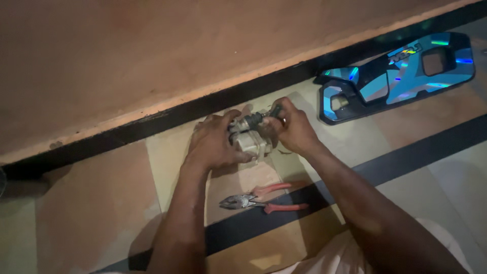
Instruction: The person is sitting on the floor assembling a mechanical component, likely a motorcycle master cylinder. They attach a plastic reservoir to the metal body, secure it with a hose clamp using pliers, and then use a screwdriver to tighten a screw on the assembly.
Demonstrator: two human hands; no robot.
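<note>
- The person sits or crouches low over a patterned floor [86, 203] of cream, tan and dark bands, close to the foot of a reddish-brown wall [203, 45] with a black skirting strip along its base.
- Both hands meet over the cream band near that strip, where a chunky grey cast-metal part with a dark rubber-sleeved stub [252, 134] sits between them, at or just above the floor; whether it rests on the floor I cannot tell.
- The left hand [213, 144] is wrapped around the part's near-left side, fingers curled over the top, which looks like a steadying grip that keeps the body from turning.
- The right hand [292, 127] is closed around the dark stub end at the part's upper right, thumb and fingers pinching it, as one would to twist or pull a fitting.
- The part itself looks worn and dull, pale grey with blocky ribs on its lower half, a rounded cylinder above, and the darker boot or sleeve jutting toward the right hand.
- A pair of steel pliers with faded red handles [264, 200] lies nearer the person, across the edge of a dark band, jaws pointing left, within easy reach of either hand.
- Toward the far right edge of the floor, well apart, lies a glossy black-and-blue plastic panel with cut-out holes [401, 73], flat beside the skirting.
</note>
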